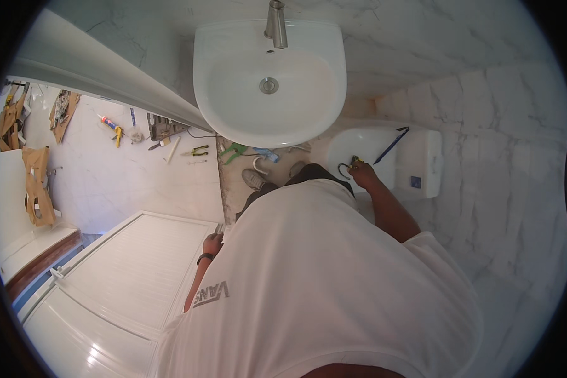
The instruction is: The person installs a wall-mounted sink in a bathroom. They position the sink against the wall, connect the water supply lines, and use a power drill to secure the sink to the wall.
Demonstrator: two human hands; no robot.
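Observation:
My right hand [361, 174] is closed over the white toilet [409, 167], gripping a small yellow and black thing with a curved dark piece [343, 171] beside it; its kind is not clear. A long blue tool with dark ends [390, 146] lies slanted across the toilet, just beyond that hand. Down by my left side, my left hand [213, 244] has its fingers curled next to the edge of a white panelled door [138, 271]. Something small and greyish shows at those fingertips, too small to name. Ahead of me is a white washbasin [211, 82] with a metal tap [275, 25].
Green-handled tool [234, 151], blue packet [266, 155] and white curved pipe [260, 166] lie by my shoes. Beyond the doorway are a sealant gun [112, 128], a dark tool case [162, 126], pliers [198, 151] and torn cardboard [38, 186]. Marbled walls [498, 157] stand close on the right.

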